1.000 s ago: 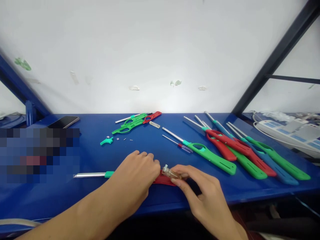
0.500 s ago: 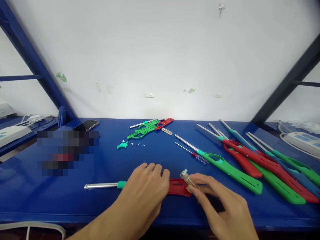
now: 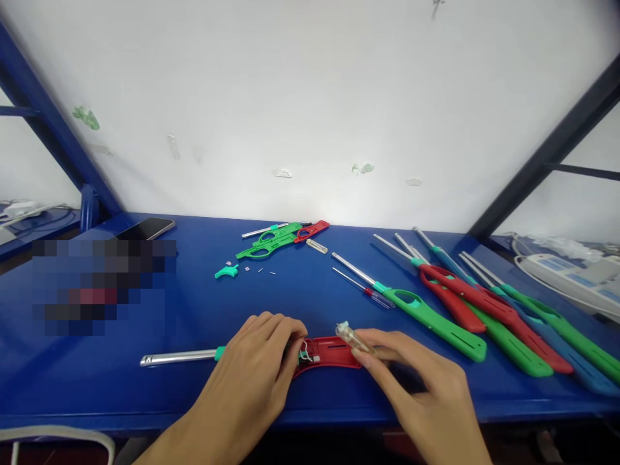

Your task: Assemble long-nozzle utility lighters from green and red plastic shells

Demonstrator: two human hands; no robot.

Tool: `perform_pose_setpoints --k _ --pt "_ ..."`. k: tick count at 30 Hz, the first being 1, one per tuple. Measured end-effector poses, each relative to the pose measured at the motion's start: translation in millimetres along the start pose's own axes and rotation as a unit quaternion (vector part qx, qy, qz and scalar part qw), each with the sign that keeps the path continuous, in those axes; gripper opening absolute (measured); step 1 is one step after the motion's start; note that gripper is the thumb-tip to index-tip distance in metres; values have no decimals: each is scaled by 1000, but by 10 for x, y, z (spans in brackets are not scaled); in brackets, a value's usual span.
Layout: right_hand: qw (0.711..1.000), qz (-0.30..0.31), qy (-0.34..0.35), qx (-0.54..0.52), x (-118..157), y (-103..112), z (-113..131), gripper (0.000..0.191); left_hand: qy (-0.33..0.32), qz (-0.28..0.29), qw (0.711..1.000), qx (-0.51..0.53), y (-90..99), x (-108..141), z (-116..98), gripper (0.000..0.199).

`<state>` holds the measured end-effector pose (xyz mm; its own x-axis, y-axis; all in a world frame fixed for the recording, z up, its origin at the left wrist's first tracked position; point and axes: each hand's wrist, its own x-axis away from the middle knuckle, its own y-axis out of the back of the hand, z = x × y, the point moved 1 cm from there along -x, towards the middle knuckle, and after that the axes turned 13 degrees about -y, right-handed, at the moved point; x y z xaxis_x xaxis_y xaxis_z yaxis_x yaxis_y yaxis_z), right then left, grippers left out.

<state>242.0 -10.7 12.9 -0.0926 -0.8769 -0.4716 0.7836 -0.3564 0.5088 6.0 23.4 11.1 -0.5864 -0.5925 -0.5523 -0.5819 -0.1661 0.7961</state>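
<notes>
My left hand (image 3: 259, 365) is closed over the middle of an opened red lighter casing (image 3: 332, 352) lying on the table. The lighter's metal tube (image 3: 179, 357) sticks out to the left of that hand, and a white wire shows by its fingertips. Between thumb and fingers, my right hand (image 3: 411, 374) pinches a small clear fuel tank (image 3: 356, 339) with a pale valve end. This tank is just above the casing's right end, tilted up to the left; whether it touches the casing I cannot tell. The parts under my left palm are hidden.
Several long-necked lighters (image 3: 508, 310) lie at right, one green lighter (image 3: 436, 323) nearest, beside a screwdriver (image 3: 371, 294). Behind are green casing halves (image 3: 271, 242), another clear tank (image 3: 317, 246), a teal trigger (image 3: 227, 271) and tiny parts. A phone (image 3: 148, 227) lies at left.
My left hand has shifted left along the red casing, uncovering the white wire and more of the inside. The fuel tank in my right hand is tilted flatter. The whole view has shifted slightly.
</notes>
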Motion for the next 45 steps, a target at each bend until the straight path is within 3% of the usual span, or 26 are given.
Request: perform_pose_setpoints --k 6,12,22,35,45 --pt "998 40 46 0 -48 -65 163 12 -38 -33 999 -8 12 25 -4 18" --pt "998 58 24 1 15 -149 118 17 -59 -46 997 -3 28 43 -2 22" --pt "995 104 -6 -2 25 -111 119 18 -51 -48 998 4 41 21 -3 17" --pt "995 96 17 4 23 -93 129 20 -66 -43 997 -17 59 15 -18 17" --pt "995 53 67 56 87 -114 48 39 -94 -44 994 -25 64 8 -27 20"
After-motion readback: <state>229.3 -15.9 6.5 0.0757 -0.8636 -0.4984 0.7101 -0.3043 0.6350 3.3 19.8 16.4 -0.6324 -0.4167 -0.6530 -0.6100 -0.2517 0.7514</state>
